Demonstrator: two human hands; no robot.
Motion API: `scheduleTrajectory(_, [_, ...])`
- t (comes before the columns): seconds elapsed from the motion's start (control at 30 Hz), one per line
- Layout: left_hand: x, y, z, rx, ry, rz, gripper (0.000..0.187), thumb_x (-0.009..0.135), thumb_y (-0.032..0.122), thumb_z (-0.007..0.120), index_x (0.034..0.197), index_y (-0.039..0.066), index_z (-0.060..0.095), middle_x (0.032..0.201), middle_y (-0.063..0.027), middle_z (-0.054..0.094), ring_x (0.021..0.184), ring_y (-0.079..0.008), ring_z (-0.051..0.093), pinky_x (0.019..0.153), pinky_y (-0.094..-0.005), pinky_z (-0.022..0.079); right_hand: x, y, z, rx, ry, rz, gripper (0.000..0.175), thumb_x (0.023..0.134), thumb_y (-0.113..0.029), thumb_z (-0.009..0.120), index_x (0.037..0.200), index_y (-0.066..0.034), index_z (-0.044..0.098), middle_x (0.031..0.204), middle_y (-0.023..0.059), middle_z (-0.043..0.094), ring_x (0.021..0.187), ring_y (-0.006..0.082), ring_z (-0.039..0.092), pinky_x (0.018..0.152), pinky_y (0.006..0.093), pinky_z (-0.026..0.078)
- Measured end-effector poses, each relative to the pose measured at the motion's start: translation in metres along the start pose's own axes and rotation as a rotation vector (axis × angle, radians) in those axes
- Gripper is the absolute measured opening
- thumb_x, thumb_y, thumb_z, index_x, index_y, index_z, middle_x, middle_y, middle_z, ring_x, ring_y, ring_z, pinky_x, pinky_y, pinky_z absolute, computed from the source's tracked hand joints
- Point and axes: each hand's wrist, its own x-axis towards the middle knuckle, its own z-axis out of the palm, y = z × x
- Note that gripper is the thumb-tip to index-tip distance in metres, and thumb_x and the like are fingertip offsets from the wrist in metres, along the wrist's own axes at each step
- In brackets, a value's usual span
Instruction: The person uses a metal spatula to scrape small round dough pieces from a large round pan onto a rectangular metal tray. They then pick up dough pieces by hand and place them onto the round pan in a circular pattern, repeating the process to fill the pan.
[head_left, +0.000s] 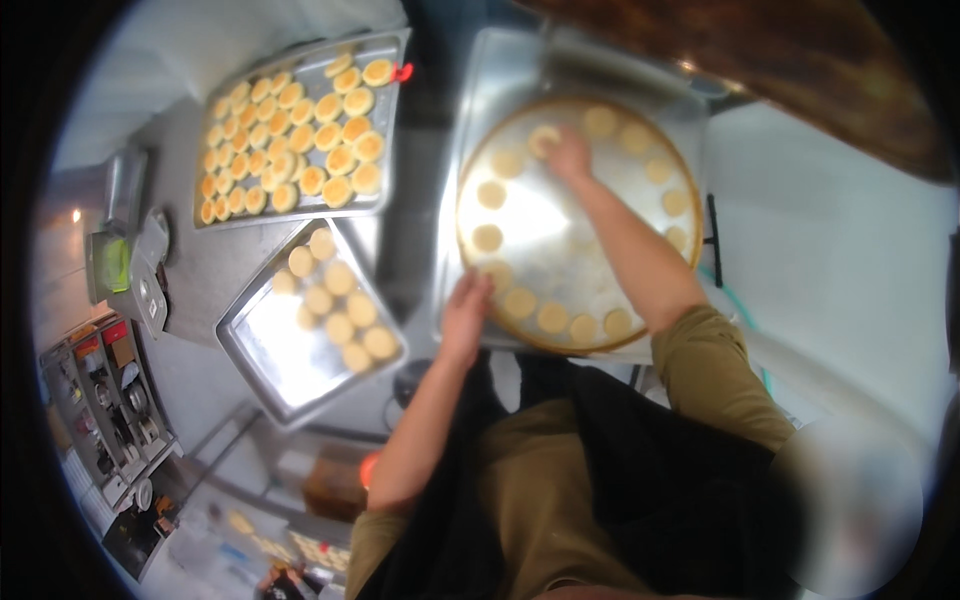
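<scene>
A large round metal pan (551, 262) with a brown rim lies before me, with pale flat dough rounds in a ring along its edge. At the upper part of this ring, my right hand (571, 156) has its fingertips on one dough round (544, 141). My left hand (465, 311) is at the pan's lower left rim, close beside another dough round (496, 276). Blur hides whether its fingers touch that round or only the rim. To the left, a rectangular metal tray (274, 360) holds more pale rounds (340, 328).
A baking tray (296, 217) full of browned round cakes (301, 138) sits at the upper left on a grey table (176, 191). A large brown rounded surface (810, 67) overhangs the upper right. Lower left are shelves (112, 405) with assorted goods and a partly visible person (285, 583).
</scene>
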Motion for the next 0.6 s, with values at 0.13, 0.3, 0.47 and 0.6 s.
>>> scheduleTrajectory(0.13, [-0.031,-0.005,-0.023,0.009,0.011,0.106,0.051,0.100,0.023,0.056,0.141,-0.003,0.041,0.130,-0.0162,0.059,0.118,-0.0256,0.059,0.098,-0.0383,0.048,0.008,0.014,0.028,-0.135,0.034,-0.044,0.045,0.079,-0.029,0.075,0.116,-0.0061,0.062,0.109,0.0175,0.068,0.107,0.0353,0.062,0.094,0.0437,0.048])
scheduleTrajectory(0.3, [-0.067,0.011,-0.104,0.132,0.292,0.529,0.037,0.100,0.018,0.056,0.130,-0.004,0.053,0.118,-0.0149,0.065,0.113,-0.0227,0.061,0.093,-0.0356,0.051,-0.009,0.004,0.001,-0.211,0.175,-0.186,0.051,0.080,-0.031,0.076,0.120,-0.0027,0.063,0.117,0.0177,0.064,0.113,0.0348,0.058,0.100,0.0432,0.043])
scheduleTrajectory(0.47, [-0.033,0.047,-0.244,0.550,0.844,0.580,0.042,0.098,0.019,0.058,0.129,-0.008,0.053,0.120,-0.0186,0.064,0.110,-0.0257,0.063,0.094,-0.0370,0.050,-0.093,-0.009,-0.047,0.089,0.091,-0.168,0.046,0.087,-0.031,0.073,0.120,-0.0016,0.062,0.113,0.0144,0.063,0.102,0.0267,0.061,0.088,0.0370,0.048])
scheduleTrajectory(0.6, [0.010,0.050,-0.309,1.021,0.923,0.436,0.051,0.093,0.019,0.062,0.134,-0.008,0.047,0.125,-0.0250,0.061,0.116,-0.0358,0.059,0.100,-0.0413,0.045,-0.169,-0.009,-0.067,0.234,0.026,0.035,0.041,0.091,-0.027,0.070,0.121,-0.0014,0.061,0.106,0.0096,0.064,0.088,0.0164,0.060,0.075,0.0282,0.049])
